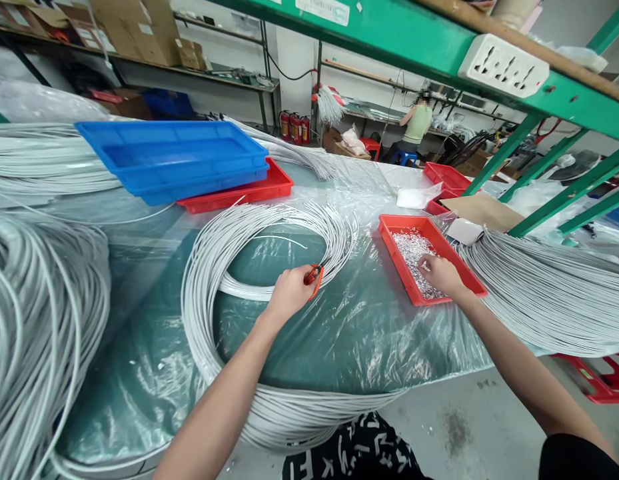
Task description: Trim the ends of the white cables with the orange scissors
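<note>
My left hand (289, 292) is closed around orange-handled pliers (316, 281), whose dark head points at the cable ends. Under and beyond it, a big loop of light grey cables (202, 293) lies on the plastic-covered table, its cut ends fanned out. On the right, my right hand (442, 275) reaches over the rim of a red tray (398, 265). Its fingers are pinched together at a heap of small shiny metal pieces (412, 250). What lies between those fingertips is too small to make out.
A blue tray (179, 157) rests tilted on a red tray (239, 195) at the back. Cable bundles lie left (34, 333) and right (549, 287). A green frame (389, 43) with a white power strip (504, 65) crosses overhead. Far back sits a person (416, 125).
</note>
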The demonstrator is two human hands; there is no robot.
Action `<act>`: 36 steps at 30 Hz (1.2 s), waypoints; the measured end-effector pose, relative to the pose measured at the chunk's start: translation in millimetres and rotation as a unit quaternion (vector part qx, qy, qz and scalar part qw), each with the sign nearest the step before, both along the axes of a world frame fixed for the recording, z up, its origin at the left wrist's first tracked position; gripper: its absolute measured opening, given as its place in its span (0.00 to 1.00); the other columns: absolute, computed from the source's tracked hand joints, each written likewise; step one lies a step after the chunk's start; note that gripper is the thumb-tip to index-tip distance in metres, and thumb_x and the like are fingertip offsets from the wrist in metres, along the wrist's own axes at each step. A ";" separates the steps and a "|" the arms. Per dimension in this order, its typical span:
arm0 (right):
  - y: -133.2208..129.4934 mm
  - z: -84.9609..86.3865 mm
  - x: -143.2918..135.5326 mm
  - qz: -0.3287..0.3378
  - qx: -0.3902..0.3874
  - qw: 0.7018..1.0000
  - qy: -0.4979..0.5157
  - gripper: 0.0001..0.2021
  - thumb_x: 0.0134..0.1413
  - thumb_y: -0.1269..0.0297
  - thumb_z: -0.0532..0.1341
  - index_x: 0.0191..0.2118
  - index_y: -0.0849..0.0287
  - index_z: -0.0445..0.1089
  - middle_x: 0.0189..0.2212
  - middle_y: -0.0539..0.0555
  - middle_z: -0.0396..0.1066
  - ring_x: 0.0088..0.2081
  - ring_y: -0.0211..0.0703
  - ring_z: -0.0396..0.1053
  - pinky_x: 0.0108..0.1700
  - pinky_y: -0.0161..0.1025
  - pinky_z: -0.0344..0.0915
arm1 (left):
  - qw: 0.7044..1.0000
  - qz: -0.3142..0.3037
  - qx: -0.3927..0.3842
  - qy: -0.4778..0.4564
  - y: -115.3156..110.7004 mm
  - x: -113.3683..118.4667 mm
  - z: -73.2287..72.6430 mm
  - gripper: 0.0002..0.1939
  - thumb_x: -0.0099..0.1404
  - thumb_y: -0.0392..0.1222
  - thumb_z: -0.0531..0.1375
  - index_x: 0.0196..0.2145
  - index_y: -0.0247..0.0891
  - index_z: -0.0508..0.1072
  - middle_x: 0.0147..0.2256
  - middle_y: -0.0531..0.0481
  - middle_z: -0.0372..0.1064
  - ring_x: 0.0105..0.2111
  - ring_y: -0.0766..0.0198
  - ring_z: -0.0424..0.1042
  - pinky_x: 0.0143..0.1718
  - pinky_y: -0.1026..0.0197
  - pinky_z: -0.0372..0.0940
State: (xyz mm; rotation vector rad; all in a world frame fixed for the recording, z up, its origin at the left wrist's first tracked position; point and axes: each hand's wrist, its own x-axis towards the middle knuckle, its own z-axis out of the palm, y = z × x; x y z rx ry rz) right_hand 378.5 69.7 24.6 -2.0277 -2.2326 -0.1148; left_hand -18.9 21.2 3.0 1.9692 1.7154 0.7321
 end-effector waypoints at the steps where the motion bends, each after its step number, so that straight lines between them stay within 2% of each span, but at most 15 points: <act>1: 0.2 1.7 -3.4 0.001 0.003 1.000 0.004 0.08 0.58 0.65 0.57 0.37 0.58 0.74 0.27 0.53 0.74 0.29 0.44 0.70 0.28 0.34 0.51 | 1.000 0.000 0.001 -0.001 0.0 0.0 -0.2 0.08 0.61 0.39 0.54 0.24 0.42 0.64 0.23 0.50 0.67 0.25 0.60 0.68 0.28 0.62 0.47; 4: -2.4 5.8 -21.1 0.013 0.013 1.000 0.020 0.12 0.61 0.62 0.55 0.38 0.59 0.75 0.25 0.53 0.72 0.26 0.42 0.68 0.28 0.35 0.52 | 1.000 0.000 0.005 -0.006 0.2 0.3 -1.0 0.08 0.61 0.39 0.54 0.24 0.41 0.64 0.23 0.50 0.67 0.25 0.61 0.68 0.28 0.62 0.47; 6: -8.0 4.0 -45.2 0.041 0.018 0.998 0.043 0.13 0.63 0.60 0.55 0.39 0.59 0.75 0.24 0.52 0.72 0.26 0.41 0.67 0.29 0.35 0.55 | 1.000 0.000 0.008 -0.006 0.4 0.2 -1.6 0.09 0.61 0.39 0.54 0.23 0.41 0.64 0.23 0.49 0.67 0.24 0.62 0.67 0.28 0.62 0.47; 8: -16.9 -3.6 -80.5 0.108 0.017 0.989 0.098 0.12 0.63 0.59 0.56 0.39 0.59 0.75 0.23 0.50 0.70 0.25 0.39 0.66 0.32 0.34 0.58 | 1.000 0.002 0.011 -0.003 0.9 -0.6 -2.0 0.09 0.61 0.39 0.55 0.23 0.41 0.64 0.23 0.50 0.66 0.24 0.62 0.66 0.28 0.61 0.47; 10: -28.5 -15.3 -122.6 0.200 0.000 0.966 0.163 0.10 0.62 0.61 0.58 0.39 0.59 0.75 0.25 0.50 0.71 0.26 0.39 0.67 0.32 0.34 0.60 | 1.000 0.008 0.014 0.002 1.5 -2.0 -2.0 0.10 0.62 0.38 0.54 0.23 0.41 0.64 0.22 0.50 0.66 0.24 0.63 0.65 0.28 0.61 0.47; 12: -40.1 -28.3 -164.0 0.289 -0.032 0.939 0.186 0.10 0.64 0.63 0.57 0.42 0.57 0.76 0.28 0.51 0.73 0.28 0.39 0.69 0.33 0.33 0.61 | 1.000 0.013 0.016 0.008 1.8 -3.6 -1.7 0.10 0.63 0.38 0.54 0.23 0.40 0.65 0.23 0.50 0.67 0.24 0.64 0.65 0.28 0.62 0.47; 15: -50.3 -45.5 -209.9 0.378 -0.041 0.916 0.131 0.12 0.65 0.65 0.56 0.48 0.56 0.75 0.35 0.54 0.76 0.35 0.43 0.73 0.38 0.36 0.65 | 1.000 0.017 0.019 0.010 1.5 -4.5 -0.5 0.10 0.63 0.38 0.54 0.24 0.40 0.66 0.24 0.50 0.69 0.24 0.64 0.65 0.28 0.62 0.48; 17: -50.4 -53.5 -226.3 0.398 -0.036 0.912 0.097 0.14 0.66 0.66 0.55 0.51 0.56 0.74 0.38 0.55 0.77 0.39 0.45 0.74 0.42 0.39 0.66 | 1.000 0.016 0.019 0.008 0.9 -3.9 0.4 0.09 0.63 0.39 0.54 0.25 0.40 0.67 0.24 0.50 0.69 0.24 0.63 0.65 0.28 0.62 0.48; 23: -41.5 -58.1 -232.9 0.408 -0.048 0.910 0.051 0.17 0.65 0.71 0.54 0.54 0.55 0.73 0.46 0.56 0.76 0.43 0.47 0.73 0.48 0.43 0.66 | 1.000 0.012 0.018 0.001 -0.6 -1.8 2.8 0.08 0.62 0.37 0.54 0.25 0.41 0.68 0.24 0.49 0.70 0.25 0.61 0.68 0.28 0.62 0.48; 27: -41.4 -52.3 -220.7 0.412 -0.068 0.909 0.017 0.20 0.62 0.75 0.54 0.56 0.55 0.71 0.42 0.57 0.75 0.42 0.46 0.72 0.47 0.42 0.66 | 1.000 0.012 0.016 0.002 -1.4 -1.7 4.2 0.08 0.62 0.36 0.54 0.26 0.41 0.70 0.25 0.48 0.72 0.27 0.60 0.70 0.28 0.61 0.49; 31: -46.2 -47.1 -207.5 0.416 -0.089 0.905 0.008 0.21 0.63 0.75 0.52 0.58 0.54 0.69 0.38 0.55 0.73 0.38 0.43 0.71 0.44 0.40 0.65 | 1.000 0.008 0.018 0.004 -2.4 -0.9 4.9 0.08 0.62 0.36 0.54 0.26 0.40 0.70 0.26 0.47 0.73 0.27 0.60 0.71 0.28 0.61 0.49; 36: -58.5 -44.6 -203.5 0.446 -0.073 0.891 -0.052 0.23 0.63 0.74 0.53 0.61 0.55 0.65 0.36 0.55 0.70 0.38 0.44 0.69 0.44 0.40 0.63 | 1.000 0.003 0.018 0.008 -3.4 -0.2 5.0 0.10 0.64 0.36 0.54 0.27 0.40 0.72 0.27 0.46 0.74 0.28 0.60 0.71 0.28 0.61 0.49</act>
